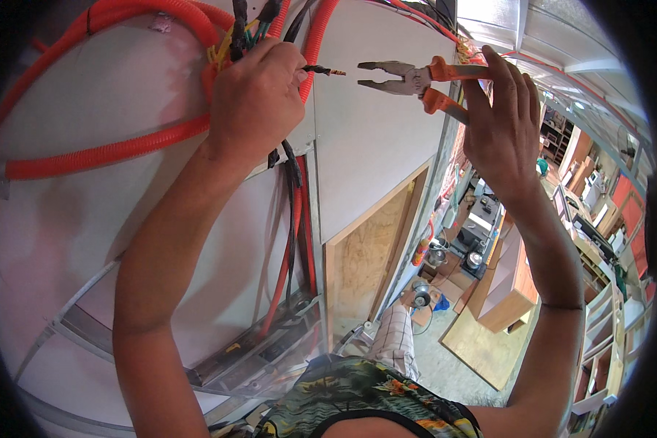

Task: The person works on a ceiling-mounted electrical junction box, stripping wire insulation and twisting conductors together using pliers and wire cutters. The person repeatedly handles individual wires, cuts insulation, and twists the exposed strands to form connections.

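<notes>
My left hand [259,98] is closed around a black electrical wire [320,69], whose bare copper end sticks out to the right. In my right hand [505,124] are combination pliers [416,79] with orange and grey handles. Their jaws stand apart and point at the wire's tip, with a small gap between. Behind my left hand, green and yellow wires [252,35] bunch up beside orange corrugated conduit [316,44]. Part of the wire bundle is hidden by the hand.
A pale wall panel [376,139] stands close in front, with conduit [109,147] looping across its left side. Below are a wooden panel [365,252], a metal ladder [270,358] and a wooden cabinet [504,285]. Cluttered shelves [602,336] line the right.
</notes>
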A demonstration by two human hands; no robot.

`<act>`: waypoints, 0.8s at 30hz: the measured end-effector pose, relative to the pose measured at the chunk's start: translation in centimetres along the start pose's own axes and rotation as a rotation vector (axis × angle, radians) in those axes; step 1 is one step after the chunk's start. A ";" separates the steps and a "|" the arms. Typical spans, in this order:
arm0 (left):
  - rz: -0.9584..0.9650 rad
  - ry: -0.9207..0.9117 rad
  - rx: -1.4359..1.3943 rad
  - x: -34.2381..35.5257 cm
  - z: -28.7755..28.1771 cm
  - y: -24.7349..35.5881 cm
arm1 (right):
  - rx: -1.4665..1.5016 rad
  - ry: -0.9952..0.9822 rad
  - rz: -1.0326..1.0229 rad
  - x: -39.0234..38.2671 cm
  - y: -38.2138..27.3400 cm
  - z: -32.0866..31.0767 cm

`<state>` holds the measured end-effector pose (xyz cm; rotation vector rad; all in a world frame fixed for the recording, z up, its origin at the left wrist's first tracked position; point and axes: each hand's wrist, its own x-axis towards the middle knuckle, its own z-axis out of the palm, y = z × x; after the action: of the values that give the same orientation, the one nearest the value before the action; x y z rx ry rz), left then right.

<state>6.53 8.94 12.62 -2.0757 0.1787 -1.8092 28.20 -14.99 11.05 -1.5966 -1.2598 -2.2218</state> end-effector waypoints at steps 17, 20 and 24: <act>0.007 0.038 0.000 0.3 0.2 0.0 | -0.096 0.108 -0.061 1.3 -1.1 0.5; -0.005 0.032 0.008 0.3 0.2 0.0 | -0.080 0.129 -0.061 1.5 -1.1 0.6; 0.004 0.037 0.018 0.3 0.2 0.0 | -0.075 0.103 -0.049 1.4 -1.3 0.5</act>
<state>6.77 8.84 12.88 -2.0290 0.1754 -1.8410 27.26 -13.34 11.60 -1.4699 -1.2144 -2.3743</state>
